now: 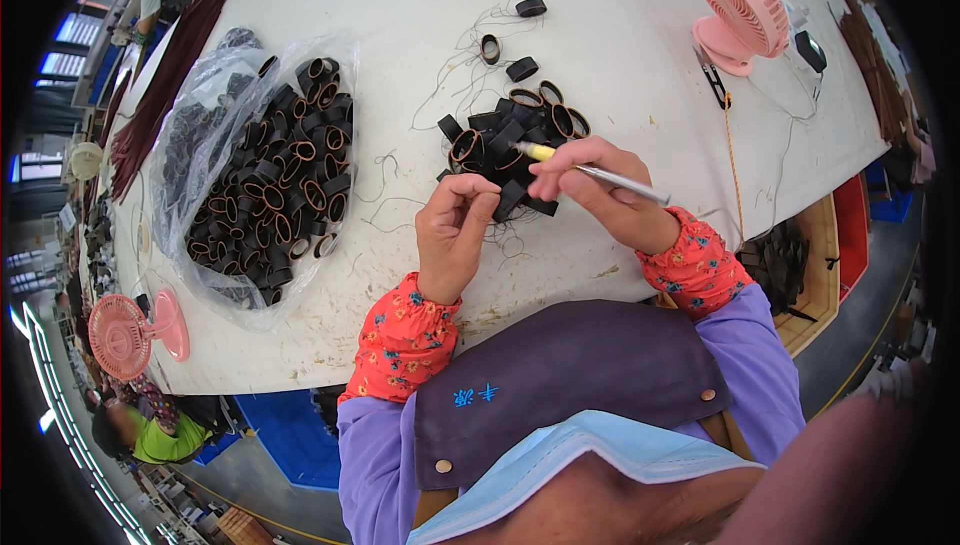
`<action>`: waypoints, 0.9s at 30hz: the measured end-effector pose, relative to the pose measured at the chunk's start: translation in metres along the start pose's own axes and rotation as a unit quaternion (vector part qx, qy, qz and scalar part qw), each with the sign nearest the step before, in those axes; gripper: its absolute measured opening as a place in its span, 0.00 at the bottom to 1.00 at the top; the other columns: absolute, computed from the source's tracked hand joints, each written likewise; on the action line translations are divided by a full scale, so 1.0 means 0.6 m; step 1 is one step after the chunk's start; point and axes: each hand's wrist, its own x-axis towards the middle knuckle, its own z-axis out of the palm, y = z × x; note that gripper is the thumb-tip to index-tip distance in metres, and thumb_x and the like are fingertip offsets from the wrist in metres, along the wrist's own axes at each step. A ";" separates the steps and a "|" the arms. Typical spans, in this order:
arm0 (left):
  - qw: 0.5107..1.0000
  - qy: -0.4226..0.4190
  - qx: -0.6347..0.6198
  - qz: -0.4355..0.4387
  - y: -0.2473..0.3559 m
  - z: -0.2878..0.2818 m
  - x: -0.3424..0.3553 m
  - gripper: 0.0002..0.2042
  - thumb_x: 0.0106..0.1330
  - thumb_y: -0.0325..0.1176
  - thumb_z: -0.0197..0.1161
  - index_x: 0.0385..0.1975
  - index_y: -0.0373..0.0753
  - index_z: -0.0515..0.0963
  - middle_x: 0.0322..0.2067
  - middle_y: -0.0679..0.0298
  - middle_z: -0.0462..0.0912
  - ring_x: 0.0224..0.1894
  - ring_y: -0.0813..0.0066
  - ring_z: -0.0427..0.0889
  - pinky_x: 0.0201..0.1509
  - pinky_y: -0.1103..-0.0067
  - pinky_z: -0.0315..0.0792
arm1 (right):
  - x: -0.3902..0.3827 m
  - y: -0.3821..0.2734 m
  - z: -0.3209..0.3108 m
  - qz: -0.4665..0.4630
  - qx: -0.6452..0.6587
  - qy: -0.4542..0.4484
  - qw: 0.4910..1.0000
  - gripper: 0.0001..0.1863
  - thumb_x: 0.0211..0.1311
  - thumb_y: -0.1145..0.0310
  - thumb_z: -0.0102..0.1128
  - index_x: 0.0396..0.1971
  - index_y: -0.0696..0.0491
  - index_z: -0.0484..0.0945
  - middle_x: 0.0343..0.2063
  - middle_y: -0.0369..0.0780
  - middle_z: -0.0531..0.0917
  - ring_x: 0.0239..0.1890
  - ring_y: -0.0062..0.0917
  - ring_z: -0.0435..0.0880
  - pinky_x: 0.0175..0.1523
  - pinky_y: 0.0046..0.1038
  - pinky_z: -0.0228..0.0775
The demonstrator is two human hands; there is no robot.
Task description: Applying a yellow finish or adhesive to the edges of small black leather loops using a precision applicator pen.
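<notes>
My left hand (452, 235) is closed, thumb and forefinger pinching a small black loop (509, 199) at the front of a heap. In my right hand (612, 190) is a slim silver pen-like tool (625, 183) with a yellow front part, its tip pointing left over the heap. That heap of black loops (505, 135), with brown inner edges, lies just beyond my fingers. Loose dark threads (395, 203) trail around it. Three more loops lie farther off, among them one black loop (531, 8) at the far end.
A clear plastic bag (175, 235) full of black loops lies at left. Pink fans (740, 5) stand far right and near left. Thread snips (713, 80) on an orange cord lie right. Dark strips (170, 85) line the left edge of the white table (600, 65). Other people work at left.
</notes>
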 end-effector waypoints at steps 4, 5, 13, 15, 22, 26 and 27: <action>1.000 -0.008 -0.026 -0.014 0.007 0.008 -0.004 0.04 0.65 0.23 0.57 0.37 0.34 0.74 0.30 0.70 0.76 0.29 0.89 0.71 0.33 0.89 0.66 | 0.012 0.010 0.008 -0.122 -0.262 -0.027 0.957 0.15 0.55 0.76 0.62 0.43 0.53 0.75 0.33 0.40 0.80 0.37 0.27 0.80 0.40 0.24 0.73; 1.000 -0.008 -0.026 -0.013 0.006 0.010 -0.003 0.04 0.65 0.23 0.57 0.37 0.34 0.74 0.30 0.70 0.76 0.29 0.89 0.71 0.33 0.89 0.66 | 0.007 0.011 0.007 -0.091 -0.237 -0.039 0.966 0.16 0.52 0.79 0.65 0.42 0.51 0.76 0.33 0.41 0.79 0.34 0.30 0.80 0.38 0.24 0.72; 0.998 -0.058 0.015 -0.026 0.004 0.000 0.004 0.08 0.63 0.21 0.58 0.42 0.34 0.76 0.29 0.70 0.77 0.29 0.87 0.72 0.32 0.89 0.66 | 0.012 -0.001 -0.007 -0.155 -0.272 -0.019 0.949 0.16 0.49 0.82 0.65 0.39 0.53 0.75 0.36 0.42 0.80 0.36 0.30 0.81 0.39 0.26 0.75; 0.998 -0.059 0.004 -0.033 0.004 -0.004 0.005 0.07 0.63 0.21 0.58 0.39 0.34 0.77 0.30 0.70 0.77 0.29 0.88 0.72 0.32 0.89 0.66 | 0.011 0.003 -0.007 -0.191 -0.286 -0.028 0.939 0.18 0.49 0.82 0.65 0.41 0.52 0.76 0.35 0.42 0.78 0.34 0.30 0.80 0.37 0.26 0.74; 0.994 -0.036 -0.101 -0.030 0.006 0.011 0.006 0.03 0.67 0.24 0.54 0.38 0.36 0.72 0.34 0.68 0.74 0.29 0.87 0.70 0.32 0.89 0.66 | 0.004 0.009 -0.002 -0.201 -0.292 -0.049 0.934 0.18 0.48 0.82 0.65 0.41 0.53 0.75 0.35 0.42 0.78 0.34 0.31 0.79 0.36 0.26 0.74; 0.993 -0.031 -0.101 -0.044 0.008 0.010 0.000 0.03 0.69 0.26 0.51 0.39 0.37 0.68 0.33 0.68 0.74 0.28 0.86 0.69 0.32 0.88 0.66 | 0.003 0.013 0.005 -0.171 -0.285 -0.043 0.942 0.17 0.51 0.79 0.64 0.43 0.53 0.74 0.35 0.42 0.78 0.34 0.31 0.80 0.36 0.26 0.74; 0.995 -0.022 -0.088 -0.037 0.010 0.010 0.000 0.03 0.69 0.26 0.50 0.39 0.37 0.68 0.32 0.68 0.73 0.28 0.86 0.70 0.32 0.88 0.66 | 0.002 0.013 0.007 -0.156 -0.289 -0.039 0.944 0.16 0.54 0.78 0.62 0.44 0.54 0.73 0.34 0.42 0.78 0.34 0.30 0.80 0.37 0.26 0.74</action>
